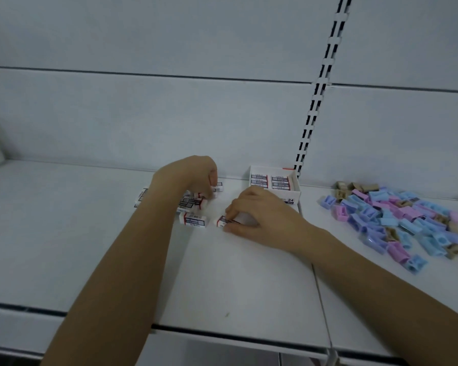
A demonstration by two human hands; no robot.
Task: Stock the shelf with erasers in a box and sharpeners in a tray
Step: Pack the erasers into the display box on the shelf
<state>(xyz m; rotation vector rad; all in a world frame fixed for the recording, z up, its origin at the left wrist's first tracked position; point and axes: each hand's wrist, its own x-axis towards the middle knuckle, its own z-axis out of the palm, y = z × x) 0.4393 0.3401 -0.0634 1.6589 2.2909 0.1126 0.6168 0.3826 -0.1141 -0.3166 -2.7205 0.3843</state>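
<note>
Several loose white erasers (193,220) with blue and red labels lie on the white shelf (236,281) near its back wall. My left hand (196,173) reaches over the far ones, its fingers curled down onto an eraser (200,198). My right hand (259,212) pinches another eraser (224,221) against the shelf. Just behind the right hand stands a small white eraser box (292,196), open on top, with several erasers lined up inside. A heap of blue, purple and tan sharpeners (397,220) lies on the shelf to the right.
A slotted black upright (316,101) runs up the back wall behind the box. A seam (320,299) splits the shelf into two panels. The shelf's front edge (222,336) runs across the bottom. One eraser (140,196) sits partly hidden behind my left forearm.
</note>
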